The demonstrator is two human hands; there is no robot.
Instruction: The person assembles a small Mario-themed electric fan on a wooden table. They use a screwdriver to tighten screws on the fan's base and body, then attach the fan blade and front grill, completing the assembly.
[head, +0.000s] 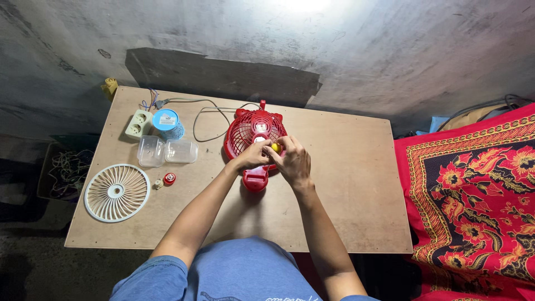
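Observation:
A small red table fan lies on its back on the wooden table, its rear grille facing up and its base toward me. My left hand rests on the fan's middle, fingers curled against it. My right hand is closed around a tool with a yellow handle, held over the fan's centre. Its tip is hidden by my fingers. A grey cord runs from the fan toward the back left.
A white round fan grille lies at the front left, with a small red cap and a small beige part beside it. Two clear plastic tubs, a blue-lidded cylinder and a white power strip sit at the back left. Red patterned cloth lies to the right.

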